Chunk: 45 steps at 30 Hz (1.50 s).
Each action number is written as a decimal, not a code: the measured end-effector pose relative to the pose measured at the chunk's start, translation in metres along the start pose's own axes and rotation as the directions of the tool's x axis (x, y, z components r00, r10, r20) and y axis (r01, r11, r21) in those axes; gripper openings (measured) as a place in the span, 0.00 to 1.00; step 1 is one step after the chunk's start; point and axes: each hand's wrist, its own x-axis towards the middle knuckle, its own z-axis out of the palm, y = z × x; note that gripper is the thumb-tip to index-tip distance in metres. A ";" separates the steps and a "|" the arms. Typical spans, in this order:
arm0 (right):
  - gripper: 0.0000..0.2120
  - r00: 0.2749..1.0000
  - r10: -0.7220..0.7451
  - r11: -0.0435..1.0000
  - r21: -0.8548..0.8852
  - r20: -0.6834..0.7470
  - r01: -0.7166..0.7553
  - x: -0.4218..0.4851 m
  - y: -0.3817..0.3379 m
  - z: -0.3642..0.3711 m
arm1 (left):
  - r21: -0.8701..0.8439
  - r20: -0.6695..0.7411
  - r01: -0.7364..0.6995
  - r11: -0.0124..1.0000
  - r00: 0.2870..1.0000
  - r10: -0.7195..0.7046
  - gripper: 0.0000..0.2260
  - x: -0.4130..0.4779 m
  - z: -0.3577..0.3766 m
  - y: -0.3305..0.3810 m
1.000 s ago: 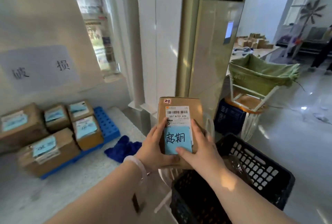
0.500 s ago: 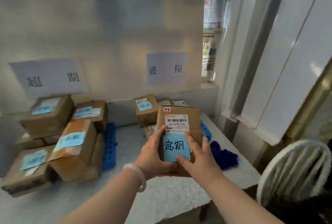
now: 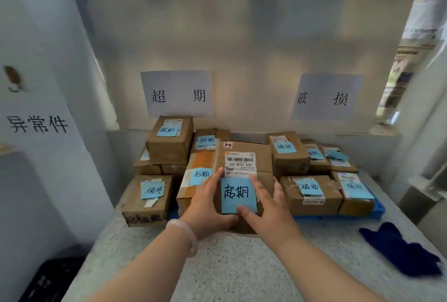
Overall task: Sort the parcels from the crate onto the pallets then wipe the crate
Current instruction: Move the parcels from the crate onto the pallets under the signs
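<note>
A brown cardboard parcel with a barcode label and a blue note reading 超期 is held upright over the speckled counter, in front of the gap between two stacks. My left hand grips its left side, thumb on the front. My right hand grips its right side, thumb under the blue note. The left stack of parcels stands below a wall sign 超期. Below the sign 破损, the right stack lies on a blue pallet.
A dark blue cloth lies on the counter at the right. The black crate shows at the bottom left, below the counter edge. A white wall with the writing 异常件 closes the left side.
The view has swung left from the crate to face the counter. Both hands have carried the parcel along and now hold it close in front of the stacks.
</note>
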 end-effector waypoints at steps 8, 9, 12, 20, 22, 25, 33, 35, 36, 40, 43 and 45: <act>0.37 0.995 -0.088 0.996 0.016 0.040 0.087 0.057 -0.029 0.013 | 0.007 -0.071 0.039 0.999 0.997 -0.038 0.48 0.032 -0.040 -0.011; 0.37 0.995 -0.095 0.995 0.019 0.044 0.094 0.065 -0.031 0.012 | 0.012 -0.078 0.046 0.999 0.996 -0.045 0.48 0.039 -0.043 -0.010; 0.37 0.991 -0.119 0.993 0.021 0.052 0.118 0.093 -0.035 0.007 | 0.026 -0.093 0.080 0.996 0.993 -0.077 0.47 0.061 -0.052 -0.008; 0.38 0.987 -0.146 0.989 0.002 0.066 0.146 0.177 -0.044 -0.005 | 0.019 -0.139 0.172 0.985 0.976 -0.168 0.46 0.128 -0.067 -0.006; 0.38 0.987 -0.133 0.991 0.022 0.085 0.131 0.196 -0.045 -0.004 | 0.030 -0.132 0.184 0.982 0.975 -0.179 0.46 0.145 -0.074 -0.009; 0.36 0.990 -0.100 0.990 0.108 0.104 0.089 0.225 -0.049 -0.004 | 0.053 -0.113 0.198 0.979 0.975 -0.191 0.45 0.173 -0.088 -0.016; 0.33 0.988 0.020 0.981 0.190 0.155 -0.049 0.292 -0.054 0.019 | 0.198 -0.026 0.205 0.959 0.979 -0.204 0.42 0.239 -0.105 -0.043; 0.32 0.986 0.045 0.980 0.185 0.160 -0.075 0.304 -0.054 0.024 | 0.331 -0.015 0.196 0.923 0.979 -0.203 0.45 0.250 -0.105 -0.049; 0.32 0.985 0.054 0.979 0.185 0.164 -0.085 0.309 -0.054 0.025 | 0.394 -0.015 0.192 0.899 0.979 -0.202 0.46 0.254 -0.104 -0.051; 0.33 0.982 0.065 0.980 0.174 0.180 -0.097 0.324 -0.054 0.030 | 0.555 -0.034 0.146 0.819 0.988 -0.154 0.46 0.267 -0.106 -0.058; 0.33 0.982 0.048 0.983 0.165 0.183 -0.079 0.334 -0.054 0.033 | 0.606 -0.055 0.145 0.782 0.989 -0.141 0.47 0.275 -0.106 -0.066; 0.33 0.983 0.049 0.982 0.170 0.176 -0.079 0.338 -0.054 0.035 | 0.637 -0.060 0.145 0.757 0.988 -0.140 0.46 0.278 -0.106 -0.070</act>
